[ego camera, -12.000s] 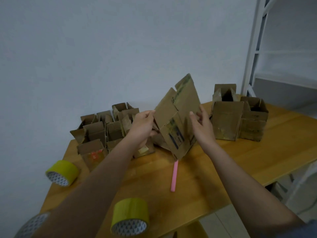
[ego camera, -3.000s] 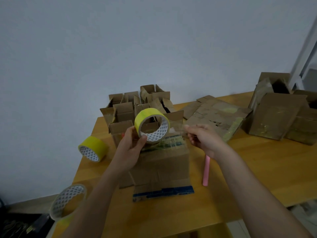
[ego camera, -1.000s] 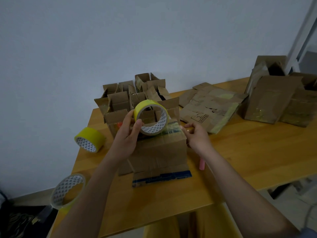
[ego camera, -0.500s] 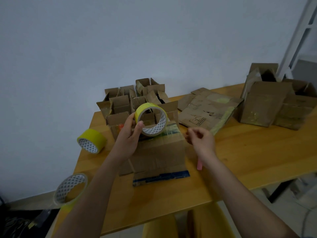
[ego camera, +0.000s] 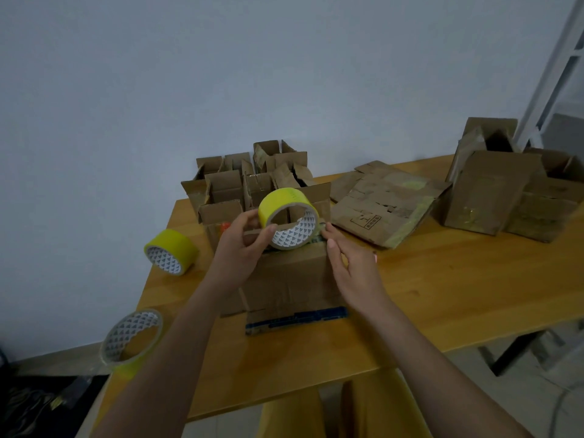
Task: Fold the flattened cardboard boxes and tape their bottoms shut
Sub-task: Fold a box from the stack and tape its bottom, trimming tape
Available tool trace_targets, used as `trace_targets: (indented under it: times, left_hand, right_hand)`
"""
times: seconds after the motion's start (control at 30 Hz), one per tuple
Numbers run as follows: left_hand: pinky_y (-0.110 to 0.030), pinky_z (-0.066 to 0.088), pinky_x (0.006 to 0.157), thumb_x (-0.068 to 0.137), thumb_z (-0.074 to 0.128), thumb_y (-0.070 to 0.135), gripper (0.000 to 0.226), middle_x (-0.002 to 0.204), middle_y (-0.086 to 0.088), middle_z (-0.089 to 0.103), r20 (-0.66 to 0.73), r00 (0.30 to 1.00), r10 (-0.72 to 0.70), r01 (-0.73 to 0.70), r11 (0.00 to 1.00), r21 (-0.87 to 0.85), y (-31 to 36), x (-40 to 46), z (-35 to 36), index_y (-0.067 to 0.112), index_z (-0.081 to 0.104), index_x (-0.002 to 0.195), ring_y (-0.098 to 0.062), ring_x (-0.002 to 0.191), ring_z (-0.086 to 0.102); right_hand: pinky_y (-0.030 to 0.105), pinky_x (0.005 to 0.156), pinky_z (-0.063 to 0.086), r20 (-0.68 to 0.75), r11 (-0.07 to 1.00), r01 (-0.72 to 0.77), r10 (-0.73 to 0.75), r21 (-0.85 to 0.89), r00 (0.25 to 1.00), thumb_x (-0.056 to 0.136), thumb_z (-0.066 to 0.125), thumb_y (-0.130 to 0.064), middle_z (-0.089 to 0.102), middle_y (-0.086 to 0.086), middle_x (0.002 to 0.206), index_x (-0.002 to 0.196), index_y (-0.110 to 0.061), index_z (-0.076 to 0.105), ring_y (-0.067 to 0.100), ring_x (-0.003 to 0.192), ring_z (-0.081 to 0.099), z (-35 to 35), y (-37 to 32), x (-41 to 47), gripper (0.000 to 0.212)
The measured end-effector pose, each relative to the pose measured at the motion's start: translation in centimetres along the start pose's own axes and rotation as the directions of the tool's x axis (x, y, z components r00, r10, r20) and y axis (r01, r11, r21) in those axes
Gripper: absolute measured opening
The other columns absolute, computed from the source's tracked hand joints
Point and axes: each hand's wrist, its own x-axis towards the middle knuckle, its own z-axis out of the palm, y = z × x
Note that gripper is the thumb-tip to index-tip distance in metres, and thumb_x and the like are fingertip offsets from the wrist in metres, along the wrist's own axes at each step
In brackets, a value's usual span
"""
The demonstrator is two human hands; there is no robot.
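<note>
A folded cardboard box (ego camera: 287, 279) stands bottom-up on the wooden table (ego camera: 442, 295), a blue-printed flap lying flat at its near side. My left hand (ego camera: 240, 251) grips a yellow tape roll (ego camera: 289, 218) just above the box's upturned bottom. My right hand (ego camera: 350, 267) lies with straight fingers along the box's right top edge, fingertips by the roll. A stack of flattened boxes (ego camera: 385, 203) lies to the right behind it.
A cluster of small folded boxes (ego camera: 246, 181) stands behind the worked box. Larger folded boxes (ego camera: 505, 191) stand at the far right. A second yellow roll (ego camera: 170, 251) sits at the left; a nearly used-up roll (ego camera: 131, 336) overhangs the near left edge.
My right hand has opened and moved from beside the box onto its right top edge. The left hand keeps the tape roll over the box.
</note>
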Motion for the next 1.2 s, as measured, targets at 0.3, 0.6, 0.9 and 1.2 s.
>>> trace_targets:
  times: [0.3,0.6,0.9,1.2]
  left_hand:
    - [-0.025,0.047,0.08,0.085,0.07,0.042,0.043,0.106,0.003,0.055,0.036,0.999,0.0,-0.012,0.942,0.335,-0.9,0.3,-0.6,0.017,0.055,0.117,-0.016,0.1,0.054]
    - [-0.044,0.048,0.093,0.084,0.059,0.062,0.048,0.115,0.009,0.066,-0.005,1.0,-0.001,0.004,0.873,0.488,0.1,-0.8,-0.3,0.026,0.05,0.116,-0.012,0.1,0.063]
    - [-0.043,0.057,0.082,0.081,0.069,0.042,0.041,0.105,0.002,0.068,-0.025,1.0,-0.016,0.018,0.993,0.119,-1.7,-1.2,-1.6,0.014,0.053,0.107,-0.012,0.096,0.066]
    - [-0.02,0.054,0.086,0.077,0.073,0.027,0.043,0.111,0.002,0.065,-0.043,0.999,-0.016,0.01,0.99,-0.141,-2.1,-2.8,-1.3,0.014,0.054,0.113,-0.006,0.102,0.064]
  right_hand:
    - [0.058,0.105,0.039,0.066,0.948,0.07,-0.052,-0.309,0.996,0.101,0.023,-0.045,0.054,-0.001,0.14,0.132,-0.017,0.059,0.013,0.135,0.041,-0.2,1.4,0.9,0.055]
    - [0.036,0.098,0.046,0.044,0.944,0.085,-0.075,-0.319,0.996,0.1,0.045,-0.027,0.066,-0.003,0.12,0.124,-0.019,0.064,0.007,0.107,0.055,-1.6,0.5,2.4,0.032]
    - [0.052,0.096,0.047,-0.002,0.946,0.02,-0.022,-0.323,1.0,0.1,0.024,-0.046,0.054,-0.011,0.133,0.129,-0.024,0.063,0.009,0.119,0.05,-0.6,1.1,1.4,0.054]
    - [0.037,0.108,0.039,0.004,0.928,0.148,-0.156,-0.341,0.988,0.092,0.05,0.001,0.066,0.01,0.116,0.129,-0.005,0.059,0.019,0.113,0.057,0.3,-1.0,1.5,0.038]
